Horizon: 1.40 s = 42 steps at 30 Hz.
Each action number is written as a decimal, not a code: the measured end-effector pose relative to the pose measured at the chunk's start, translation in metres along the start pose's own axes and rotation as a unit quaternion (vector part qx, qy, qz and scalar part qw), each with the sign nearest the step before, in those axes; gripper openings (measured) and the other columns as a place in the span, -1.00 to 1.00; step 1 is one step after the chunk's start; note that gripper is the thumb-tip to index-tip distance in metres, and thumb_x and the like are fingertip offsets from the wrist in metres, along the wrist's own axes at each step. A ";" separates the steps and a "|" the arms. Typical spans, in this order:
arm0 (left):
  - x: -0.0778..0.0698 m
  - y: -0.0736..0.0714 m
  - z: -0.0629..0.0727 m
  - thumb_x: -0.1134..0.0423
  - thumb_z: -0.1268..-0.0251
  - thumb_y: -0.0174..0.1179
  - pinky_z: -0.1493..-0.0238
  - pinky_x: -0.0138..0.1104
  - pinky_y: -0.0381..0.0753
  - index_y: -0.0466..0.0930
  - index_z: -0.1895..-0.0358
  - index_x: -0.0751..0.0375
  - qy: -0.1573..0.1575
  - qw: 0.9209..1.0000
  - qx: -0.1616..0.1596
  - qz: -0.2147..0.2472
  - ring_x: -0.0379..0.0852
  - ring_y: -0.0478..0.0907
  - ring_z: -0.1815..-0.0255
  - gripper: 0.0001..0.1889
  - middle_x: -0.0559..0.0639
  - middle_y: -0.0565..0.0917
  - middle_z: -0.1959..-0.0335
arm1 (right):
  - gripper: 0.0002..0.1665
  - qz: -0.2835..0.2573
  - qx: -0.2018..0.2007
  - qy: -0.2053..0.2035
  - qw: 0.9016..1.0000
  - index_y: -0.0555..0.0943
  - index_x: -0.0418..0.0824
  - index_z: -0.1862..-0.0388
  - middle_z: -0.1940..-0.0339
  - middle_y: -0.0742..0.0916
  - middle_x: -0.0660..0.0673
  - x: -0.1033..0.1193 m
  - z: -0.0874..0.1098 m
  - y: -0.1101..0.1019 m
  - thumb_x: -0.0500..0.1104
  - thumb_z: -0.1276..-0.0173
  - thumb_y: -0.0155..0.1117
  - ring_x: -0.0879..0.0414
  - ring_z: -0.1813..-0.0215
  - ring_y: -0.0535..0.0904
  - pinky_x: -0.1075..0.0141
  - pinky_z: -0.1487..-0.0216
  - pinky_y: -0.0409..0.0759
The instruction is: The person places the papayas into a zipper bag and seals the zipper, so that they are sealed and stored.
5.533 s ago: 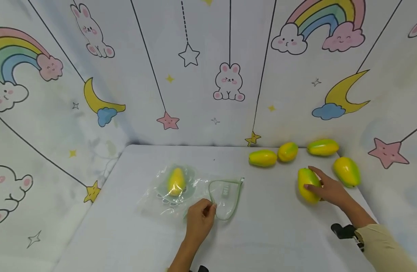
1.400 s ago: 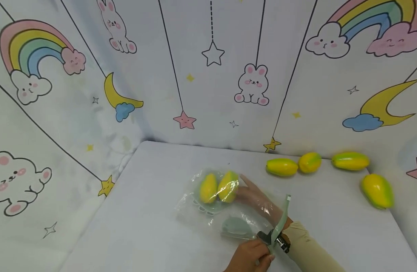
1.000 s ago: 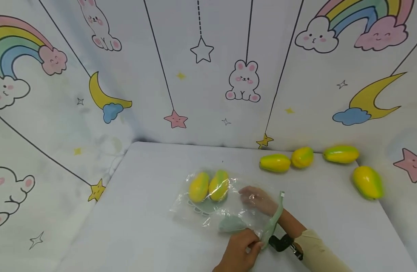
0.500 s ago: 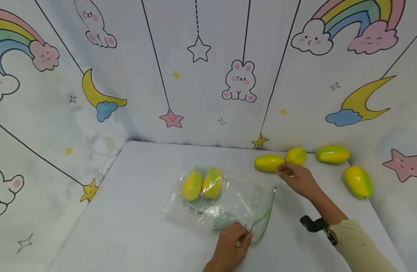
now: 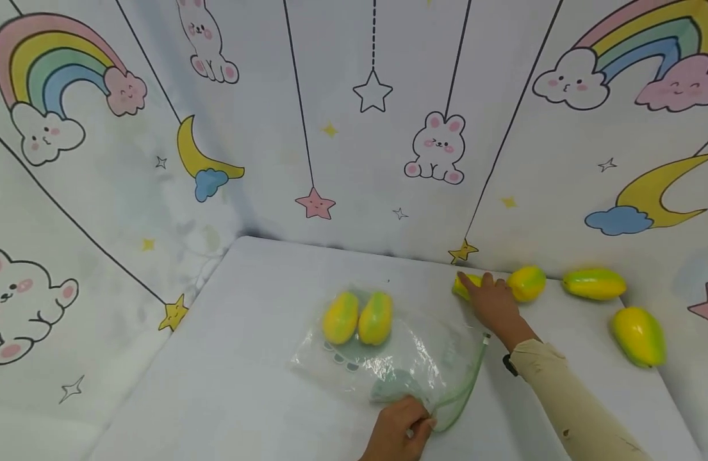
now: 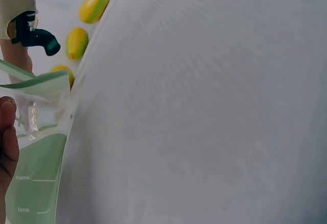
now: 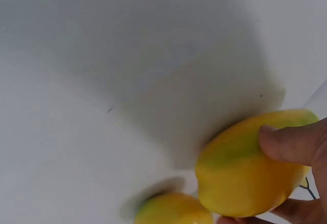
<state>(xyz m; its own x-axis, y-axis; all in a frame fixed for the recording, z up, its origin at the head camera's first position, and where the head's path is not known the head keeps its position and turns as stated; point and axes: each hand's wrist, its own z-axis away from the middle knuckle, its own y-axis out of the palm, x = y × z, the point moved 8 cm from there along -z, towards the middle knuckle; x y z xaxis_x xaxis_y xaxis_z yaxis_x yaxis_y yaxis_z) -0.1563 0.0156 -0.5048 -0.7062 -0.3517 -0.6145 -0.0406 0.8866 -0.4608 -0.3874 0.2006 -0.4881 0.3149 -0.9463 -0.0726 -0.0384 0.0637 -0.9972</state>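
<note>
A clear zip bag (image 5: pixel 408 342) with green print lies flat on the table, two yellow-green papaya-like fruits (image 5: pixel 375 318) side by side within it. My left hand (image 5: pixel 401 428) pinches the bag by its green-edged mouth, at the near corner. In the left wrist view the printed bag (image 6: pixel 38 168) shows "name" and "time" lines beside my fingers (image 6: pixel 7 137). At the back of the table my right hand (image 5: pixel 494 306) grips another papaya-like fruit (image 5: pixel 463 286). The right wrist view has the thumb on top of this fruit (image 7: pixel 245 168) and fingers underneath.
Close to the right hand sits a fruit (image 5: pixel 526 283). Two more lie toward the right: one fruit (image 5: pixel 594 283) by the back edge, another fruit (image 5: pixel 639 336) at the right edge. A cartoon-printed backdrop (image 5: pixel 354 147) rises behind the white table (image 5: pixel 215 371).
A second fruit has gone into the bag from the right hand, which has come out and moved to the back fruit. The left hand keeps hold of the bag, now further right.
</note>
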 end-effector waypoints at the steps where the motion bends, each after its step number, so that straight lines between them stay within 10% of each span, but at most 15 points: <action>1: 0.000 0.001 0.001 0.29 -0.33 0.24 0.36 -0.77 0.33 0.52 0.40 0.05 -0.001 1.000 0.004 -0.001 -0.50 0.35 0.46 -0.86 -0.20 0.49 0.52 | -0.23 -0.004 0.002 0.001 1.000 0.24 0.01 -0.50 -0.06 0.42 -0.65 -0.001 0.002 0.001 -0.45 -0.38 0.08 -0.44 0.21 0.47 -0.13 0.23 0.60; 20: -0.005 0.011 0.001 0.29 -0.32 0.26 0.37 -0.77 0.33 0.52 0.44 0.07 0.015 1.000 -0.012 0.018 -0.51 0.33 0.48 -0.84 -0.20 0.49 0.54 | -0.08 -0.089 -0.022 0.075 0.993 0.10 0.06 -0.56 -0.03 0.37 -0.70 -0.022 0.034 0.002 -0.46 -0.29 0.07 -0.22 0.46 0.42 0.16 0.63 0.45; 34: 0.001 0.008 -0.001 0.28 -0.33 0.25 0.38 -0.77 0.31 0.52 0.42 0.06 0.016 1.000 -0.019 0.002 -0.51 0.32 0.49 -0.84 -0.21 0.47 0.55 | -0.11 -0.196 -0.058 0.078 0.976 0.09 -0.08 -0.55 -0.03 0.48 -0.65 -0.042 0.047 -0.019 -0.32 -0.31 0.23 -0.16 0.42 0.52 -0.03 0.36 0.60; 42: 0.010 0.003 -0.014 0.32 -0.23 0.31 0.34 -0.74 0.36 0.53 0.42 0.01 -0.038 0.998 0.011 -0.046 -0.49 0.39 0.43 -0.84 -0.25 0.54 0.49 | -0.09 -0.257 -0.118 0.121 0.952 0.05 -0.22 -0.48 0.19 0.61 -0.48 -0.055 0.059 -0.028 -0.33 -0.23 0.28 -0.22 0.30 0.56 -0.05 0.35 0.60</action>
<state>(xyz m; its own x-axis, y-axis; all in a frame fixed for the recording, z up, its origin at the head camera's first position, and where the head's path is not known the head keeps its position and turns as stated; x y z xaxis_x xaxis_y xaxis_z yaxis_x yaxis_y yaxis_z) -0.1731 0.0189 -0.5036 -0.6451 -0.4528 -0.6155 -0.0868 0.8437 -0.5297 -0.3482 0.2697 -0.4571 0.1224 -0.8806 0.4579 -0.1595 -0.4728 -0.8666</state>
